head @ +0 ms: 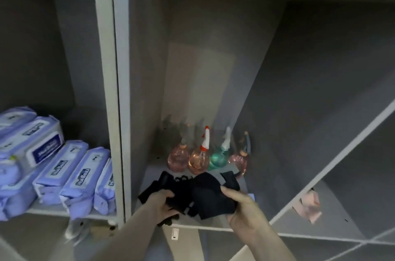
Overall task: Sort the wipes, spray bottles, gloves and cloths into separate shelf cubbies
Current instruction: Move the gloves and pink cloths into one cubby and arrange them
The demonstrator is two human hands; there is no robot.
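Left of the white upright shelf divider (111, 81), soft lilac plastic packs of wipes (70, 175) fill their own cubby. Right of the divider, four round translucent spray bottles (199, 159) stand in a row at the back. In front of them the left hand (164, 203) and the right hand (241, 205) are both curled around a limp bundle of black fabric gloves (198, 194) above the cubby's front edge. It looks light and floppy; loose ends may slip, so I'd grip the middle. Further right, a pink cloth (310, 207) lies in a lower cubby.

Spray bottles (206, 153) block the cubby's back; front floor (149, 177) partly free.
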